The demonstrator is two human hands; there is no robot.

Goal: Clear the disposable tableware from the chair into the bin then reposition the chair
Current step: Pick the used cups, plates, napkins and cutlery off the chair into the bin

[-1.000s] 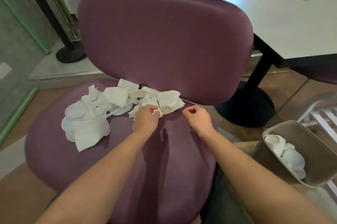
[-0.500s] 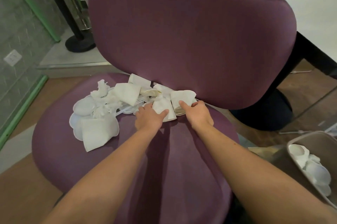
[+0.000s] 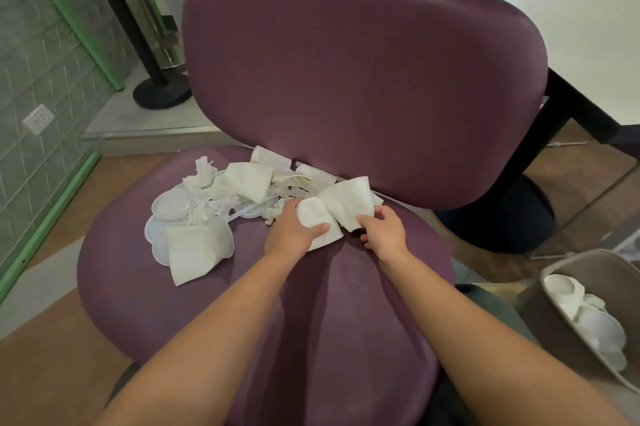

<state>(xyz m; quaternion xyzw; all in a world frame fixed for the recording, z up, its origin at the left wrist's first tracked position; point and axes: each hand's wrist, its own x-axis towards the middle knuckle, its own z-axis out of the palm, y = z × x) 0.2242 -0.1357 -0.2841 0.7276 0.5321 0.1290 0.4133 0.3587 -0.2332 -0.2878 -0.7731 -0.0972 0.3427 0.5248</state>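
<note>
Disposable tableware (image 3: 221, 214), white and crumpled, heaped at the rear of the purple chair (image 3: 346, 321) seat, against the foot of the backrest. Two flattened paper cups at the near edge of the heap, side by side and touching. Left hand (image 3: 294, 233) curled round the left cup (image 3: 317, 217), thumb across its front, fingers tucked behind. Right hand (image 3: 384, 233) pinching the lower edge of the right cup (image 3: 348, 204), thumb on top, other fingers curled below. Both cups slightly raised or just resting on the seat: cannot tell which.

Left of the left hand, the remainder of the pile: another folded cup (image 3: 249, 181) near the backrest, torn shreds of white plastic (image 3: 207, 190), a thin white straw or cutlery handle poking out, several round lids or plates (image 3: 169, 207) overlapping farther left. Nearest the seat's left edge, a large flattened cup (image 3: 194, 252) lying on those plates.

Right of the right hand and lower, off the seat, a grey-brown bin (image 3: 561, 273) on the floor, white cups and lids (image 3: 585, 314) already inside. Beyond the right hand, past the backrest, a white bench (image 3: 581, 55) on a black pedestal. Beyond the left hand, a black post base (image 3: 162, 89) on a raised step, and a grey tiled wall with a white socket (image 3: 38, 119).
</note>
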